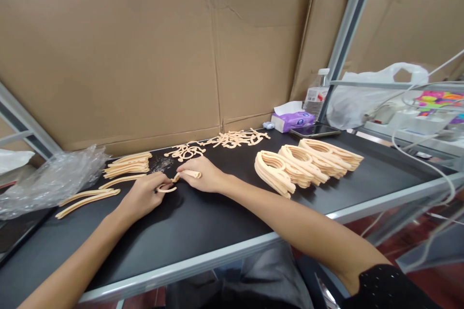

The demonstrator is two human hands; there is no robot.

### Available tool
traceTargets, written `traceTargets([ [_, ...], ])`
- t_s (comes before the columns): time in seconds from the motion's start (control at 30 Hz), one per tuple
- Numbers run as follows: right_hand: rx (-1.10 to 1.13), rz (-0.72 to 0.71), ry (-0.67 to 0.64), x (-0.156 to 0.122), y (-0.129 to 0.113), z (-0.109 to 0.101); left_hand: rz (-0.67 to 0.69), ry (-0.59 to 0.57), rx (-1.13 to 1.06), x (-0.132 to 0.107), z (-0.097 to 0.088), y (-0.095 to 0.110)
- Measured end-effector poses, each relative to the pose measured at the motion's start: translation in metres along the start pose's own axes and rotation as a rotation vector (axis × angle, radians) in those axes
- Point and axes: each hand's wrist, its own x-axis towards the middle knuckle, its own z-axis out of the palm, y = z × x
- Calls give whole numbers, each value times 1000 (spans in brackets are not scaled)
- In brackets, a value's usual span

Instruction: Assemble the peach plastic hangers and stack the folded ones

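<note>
A peach foam strip [191, 174] is gripped between the fingers of the closed left hand [145, 196] and right hand [198, 175], above the black table [203, 231]. Three loose strips [87, 201] lie left of the hands; three stacks of looped pieces [302, 166] lie to the right.

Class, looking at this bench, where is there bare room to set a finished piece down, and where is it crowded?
Bare black tabletop lies between the stacked peach loops and the front rail; another patch lies nearer the person than the right hand, along that rail. Crowded: behind the left hand, where peach strips and tangled scraps lie.
</note>
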Motion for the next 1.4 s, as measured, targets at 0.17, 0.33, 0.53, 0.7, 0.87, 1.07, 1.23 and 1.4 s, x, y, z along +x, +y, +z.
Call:
traceTargets([
  [0.17,-51,16,-34,-1,-4,-1,31,20,42,-1,1,1],
  [0.33,-89,61,-18,0,-7,-1,67,60,108,-3,3,0],
  [0.53,-43,139,19,-2,-5,7,55,97,232,-4,4,0],
  [0.7,10,155,50,-1,-8,10,66,86,175,-2,2,0],
  [0.87,4,181,12,3,-7,1,-25,73,106,0,3,-5],
  [1.07,1,211,12,2,0,-3,-107,51,65,1,4,-3],
  [1.23,8,206,15,1,-2,1,-212,35,84,3,3,-1],
  [1.4,3,227,37,1,-3,0,-378,2,70,4,0,-1],
])
